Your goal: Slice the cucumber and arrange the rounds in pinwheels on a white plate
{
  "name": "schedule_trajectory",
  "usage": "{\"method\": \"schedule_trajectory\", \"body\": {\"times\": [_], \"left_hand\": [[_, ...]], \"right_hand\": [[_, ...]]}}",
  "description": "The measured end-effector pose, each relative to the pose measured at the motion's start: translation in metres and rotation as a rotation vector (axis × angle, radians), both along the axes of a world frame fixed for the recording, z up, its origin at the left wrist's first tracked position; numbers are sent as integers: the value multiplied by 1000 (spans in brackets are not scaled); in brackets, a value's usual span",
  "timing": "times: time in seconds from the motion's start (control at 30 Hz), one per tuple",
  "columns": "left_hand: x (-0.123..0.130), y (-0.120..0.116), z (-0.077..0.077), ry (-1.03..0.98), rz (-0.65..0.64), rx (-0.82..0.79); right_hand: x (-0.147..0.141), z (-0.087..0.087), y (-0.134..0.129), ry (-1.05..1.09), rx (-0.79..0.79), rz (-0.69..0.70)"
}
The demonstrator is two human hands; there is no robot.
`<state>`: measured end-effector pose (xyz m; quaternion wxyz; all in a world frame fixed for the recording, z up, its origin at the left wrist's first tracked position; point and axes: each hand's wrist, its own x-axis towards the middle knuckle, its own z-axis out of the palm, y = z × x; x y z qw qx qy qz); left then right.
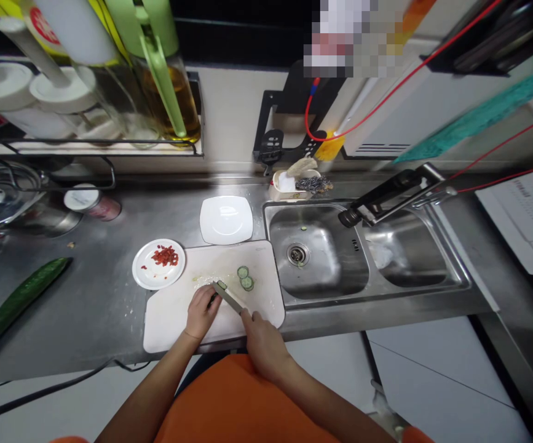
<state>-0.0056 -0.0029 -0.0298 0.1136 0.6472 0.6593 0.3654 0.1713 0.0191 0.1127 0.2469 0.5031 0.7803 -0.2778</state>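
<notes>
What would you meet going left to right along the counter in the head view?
Whole cucumber → round plate of red pieces → cutting board → left hand → cucumber slices → sink → tap.

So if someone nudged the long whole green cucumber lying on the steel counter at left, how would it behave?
The long whole green cucumber looks round, so it would probably roll sideways on the smooth steel counter. It lies straight, so it likely lifts stiffly. Its glossy skin may be slippery.
</notes>
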Motion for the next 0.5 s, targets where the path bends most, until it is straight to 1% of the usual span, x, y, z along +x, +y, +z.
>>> {"method": "schedule_trajectory", "body": {"times": [0.2,0.5], "left_hand": [[1,0,0,-22,4,-2],[0,1,0,-20,1,-12]], "right_hand": [[-2,3,1,-12,-5,-9],[-4,-1,0,-5,12,-8]]}}
